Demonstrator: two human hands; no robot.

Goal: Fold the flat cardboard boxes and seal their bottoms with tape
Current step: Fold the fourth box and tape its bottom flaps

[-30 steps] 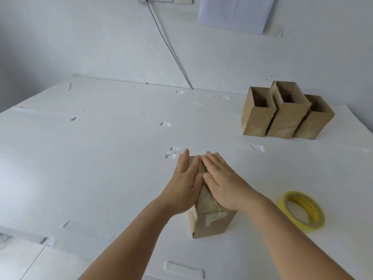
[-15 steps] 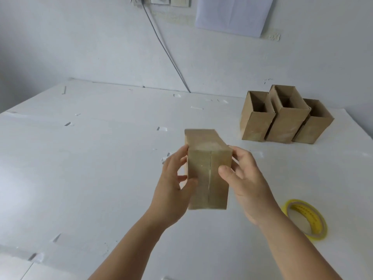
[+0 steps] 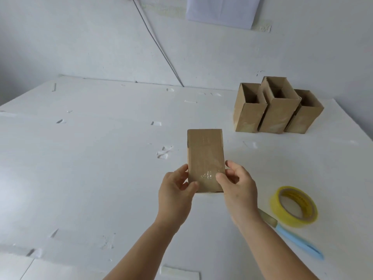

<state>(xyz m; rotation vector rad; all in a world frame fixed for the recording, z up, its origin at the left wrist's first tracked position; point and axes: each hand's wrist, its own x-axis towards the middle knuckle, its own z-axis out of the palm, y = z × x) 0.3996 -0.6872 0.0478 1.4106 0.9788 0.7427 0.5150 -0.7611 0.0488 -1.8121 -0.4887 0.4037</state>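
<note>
Box (image 3: 205,158) now lifted clear of desk (image 3: 90,168), no longer pressed down under flat palms. Left hand (image 3: 175,190) and right hand (image 3: 237,188) each pinch its lower sides, shiny tape facing the camera. Judged: bottom sealed; three finished boxes (image 3: 274,110) stand well beyond the right grip.

Only one view here, from the camera on my head, wide-angle, looking forward and down across the white table (image 3: 84,170) to the wall (image 3: 80,37) behind it. My forearms come up from the bottom edge, so my hands sit close to the lens and everything else is farther back.
</note>
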